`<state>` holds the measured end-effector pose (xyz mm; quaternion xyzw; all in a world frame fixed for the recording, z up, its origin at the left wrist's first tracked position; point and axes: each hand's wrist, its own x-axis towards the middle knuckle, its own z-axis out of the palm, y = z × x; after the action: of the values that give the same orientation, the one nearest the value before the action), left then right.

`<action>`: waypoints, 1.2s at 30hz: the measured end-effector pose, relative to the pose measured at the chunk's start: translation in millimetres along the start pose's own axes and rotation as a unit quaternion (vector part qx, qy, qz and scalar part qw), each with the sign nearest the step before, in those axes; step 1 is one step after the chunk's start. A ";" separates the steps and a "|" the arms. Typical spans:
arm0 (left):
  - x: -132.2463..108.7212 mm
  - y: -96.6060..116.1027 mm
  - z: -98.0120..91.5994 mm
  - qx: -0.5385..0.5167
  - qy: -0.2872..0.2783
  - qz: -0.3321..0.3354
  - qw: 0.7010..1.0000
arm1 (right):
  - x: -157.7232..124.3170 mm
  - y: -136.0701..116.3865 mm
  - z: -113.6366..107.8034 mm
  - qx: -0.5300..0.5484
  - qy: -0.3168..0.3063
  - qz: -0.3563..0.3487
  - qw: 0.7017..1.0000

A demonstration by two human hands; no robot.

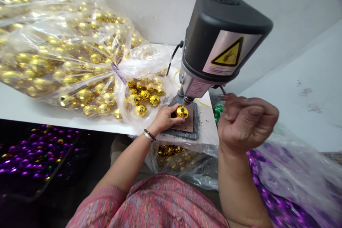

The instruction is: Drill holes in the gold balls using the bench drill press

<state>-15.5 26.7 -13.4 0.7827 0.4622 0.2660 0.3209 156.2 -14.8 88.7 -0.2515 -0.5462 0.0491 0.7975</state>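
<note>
My left hand (169, 117) grips a shiny gold faceted ball (182, 112) between thumb and fingers. The ball rests on a brown board (187, 125) laid over the dark metal base (196, 121) of a bench drill press (207, 60). Just above the ball is the drill's chuck (189, 100), its tip at or very near the ball's top, where a dark mark shows. To the right of the machine, my right hand (247, 123) is closed around the end of a thin metal lever (222, 89) on the drill press.
A large clear plastic bag (66, 53) of gold balls lies on the white table (107, 121) at left, with loose gold balls (145, 95) by its opening. Purple balls (40, 149) fill a container below left. More purple ones (275, 192) sit in plastic at right.
</note>
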 end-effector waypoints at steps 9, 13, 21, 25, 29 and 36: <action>1.3 -5.7 2.2 0.000 0.000 0.003 1.000 | -1.5 4.1 0.7 0.050 0.004 -0.017 0.999; 1.0 -4.7 2.5 0.004 0.000 0.001 1.000 | -11.5 9.9 -2.4 0.034 0.014 -0.012 0.999; -4.3 -3.4 2.6 0.021 0.022 0.007 1.000 | 40.8 -6.9 22.7 0.079 0.080 0.054 0.992; -15.2 -1.9 -1.6 -0.023 0.020 0.024 0.999 | 68.1 -12.0 33.0 0.064 0.052 0.109 0.991; -34.3 0.3 -4.4 -0.040 0.015 0.045 0.998 | 68.4 -10.8 33.1 0.057 0.060 0.105 0.991; -73.9 2.2 -14.4 -0.027 -0.021 0.135 0.990 | 63.6 -14.5 31.6 0.040 0.046 0.110 0.992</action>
<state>-56.5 -36.5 -11.2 0.8342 0.3384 0.3025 0.3132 150.3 6.0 157.9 -0.2803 -0.4753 0.1468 0.8209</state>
